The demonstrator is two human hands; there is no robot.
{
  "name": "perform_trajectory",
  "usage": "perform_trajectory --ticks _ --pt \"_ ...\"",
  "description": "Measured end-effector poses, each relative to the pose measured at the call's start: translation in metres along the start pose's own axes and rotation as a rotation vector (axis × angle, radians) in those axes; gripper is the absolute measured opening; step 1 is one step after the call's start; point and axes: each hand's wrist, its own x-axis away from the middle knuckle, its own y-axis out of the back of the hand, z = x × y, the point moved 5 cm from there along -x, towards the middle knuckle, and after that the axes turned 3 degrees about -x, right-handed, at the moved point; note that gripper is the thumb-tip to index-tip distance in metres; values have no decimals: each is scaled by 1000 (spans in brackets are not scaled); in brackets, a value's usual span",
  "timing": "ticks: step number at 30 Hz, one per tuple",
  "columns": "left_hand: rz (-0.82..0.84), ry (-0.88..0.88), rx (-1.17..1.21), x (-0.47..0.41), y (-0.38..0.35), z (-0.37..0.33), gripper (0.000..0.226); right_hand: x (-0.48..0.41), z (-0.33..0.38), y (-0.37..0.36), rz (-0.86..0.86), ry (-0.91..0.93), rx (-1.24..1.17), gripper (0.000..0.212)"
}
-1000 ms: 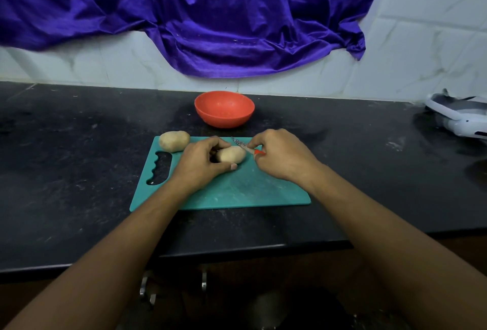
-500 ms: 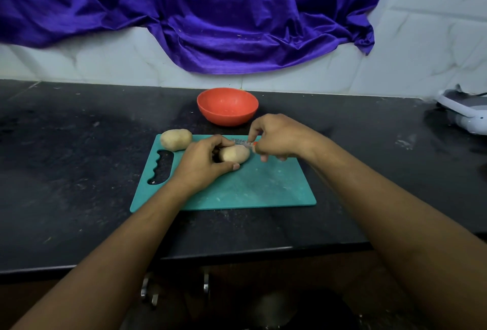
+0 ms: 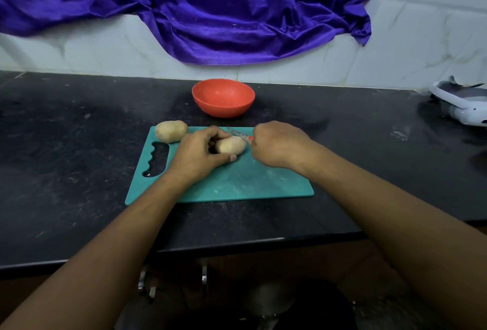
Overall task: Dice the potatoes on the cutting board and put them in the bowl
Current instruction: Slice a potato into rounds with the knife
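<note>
A teal cutting board [image 3: 237, 182] lies on the black counter. My left hand [image 3: 200, 154] grips a whole potato [image 3: 231, 145] near the board's far edge, thumb in front and fingers behind. My right hand [image 3: 279, 145] holds a knife [image 3: 238, 133] with an orange handle; its blade points left along the far side of that potato. A second whole potato [image 3: 170, 131] sits at the board's far left corner. The orange bowl [image 3: 223, 97] stands empty just beyond the board.
A purple cloth [image 3: 200, 8] hangs on the white tiled wall behind the counter. A white device [image 3: 463, 103] lies at the far right of the counter. The counter's front edge runs close below the board.
My right hand rose toward the bowl with the knife, then came back down beside the potato. My left hand has kept its grip on the potato.
</note>
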Motion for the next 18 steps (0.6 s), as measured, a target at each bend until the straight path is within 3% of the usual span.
perform_trajectory --ticks 7,13,18 --pt "-4 -18 -15 1 0 -2 47 0 7 -14 -36 -10 -14 8" --pt "-3 -25 -35 2 0 -3 49 14 5 -29 -95 -18 5 26" --pt "-13 -11 -31 2 0 -2 46 20 2 -40 -84 -24 5 25"
